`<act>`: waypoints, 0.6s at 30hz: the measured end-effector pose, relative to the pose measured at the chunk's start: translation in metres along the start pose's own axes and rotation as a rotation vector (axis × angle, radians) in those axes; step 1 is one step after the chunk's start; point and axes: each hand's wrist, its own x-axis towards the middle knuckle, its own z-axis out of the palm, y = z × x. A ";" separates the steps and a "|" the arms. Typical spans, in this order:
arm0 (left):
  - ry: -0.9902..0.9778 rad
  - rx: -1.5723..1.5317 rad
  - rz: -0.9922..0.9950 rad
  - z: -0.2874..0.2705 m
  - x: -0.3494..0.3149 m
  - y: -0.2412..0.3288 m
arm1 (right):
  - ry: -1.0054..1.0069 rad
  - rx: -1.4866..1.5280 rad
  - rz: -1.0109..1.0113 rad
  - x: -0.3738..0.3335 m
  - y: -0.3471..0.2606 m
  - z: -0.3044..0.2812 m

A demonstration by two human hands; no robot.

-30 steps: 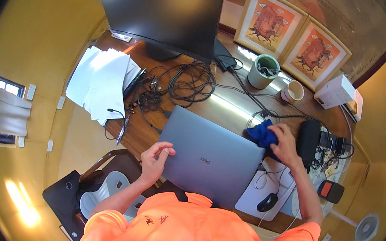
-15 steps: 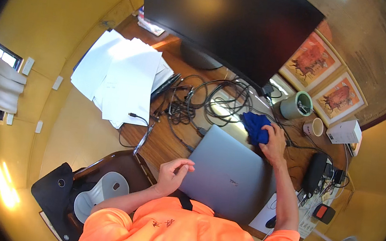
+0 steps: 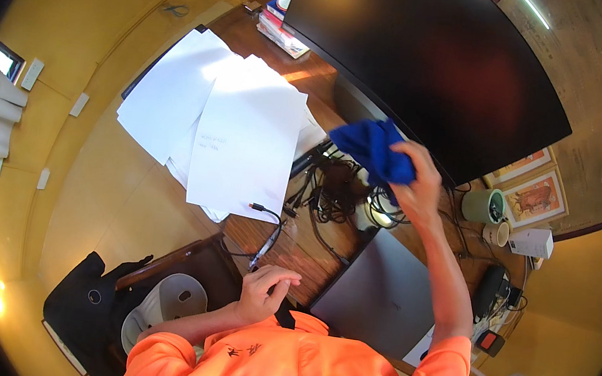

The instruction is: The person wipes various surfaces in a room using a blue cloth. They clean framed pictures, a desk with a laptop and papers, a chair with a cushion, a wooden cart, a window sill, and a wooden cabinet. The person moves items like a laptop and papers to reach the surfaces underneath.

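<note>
A crumpled blue cloth [image 3: 377,154] hangs from my right hand [image 3: 421,183], which grips it by its right side. The hand and cloth are above the tangle of black cables [image 3: 336,192], in front of the monitor [image 3: 434,62], and hide part of the cables. A closed grey laptop [image 3: 379,282] lies below my right forearm, close to my body. My left hand [image 3: 265,294] is loosely closed, fingers together and nothing visible in it. It sits left of the laptop, near a cable with a plug end [image 3: 262,207].
Loose white papers [image 3: 247,137] cover the desk's left part. Along the right stand a green pot [image 3: 483,206], a paper cup [image 3: 496,233], a white box [image 3: 531,242] and a black case [image 3: 488,291]. A chair with a grey-white item [image 3: 169,303] is at lower left.
My right hand has carried the blue cloth up and left, from beside the laptop's far edge to over the cables. The view has turned, while my left hand stays much the same.
</note>
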 end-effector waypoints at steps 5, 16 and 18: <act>0.096 0.038 -0.015 -0.018 -0.004 -0.003 | -0.191 -0.357 -0.015 0.065 0.045 0.107; 0.200 -0.043 -0.137 -0.017 -0.011 -0.029 | -0.342 -0.396 -0.062 0.053 0.096 0.116; 0.196 -0.060 -0.143 -0.009 -0.008 -0.033 | -0.216 -0.299 0.005 0.058 0.095 0.124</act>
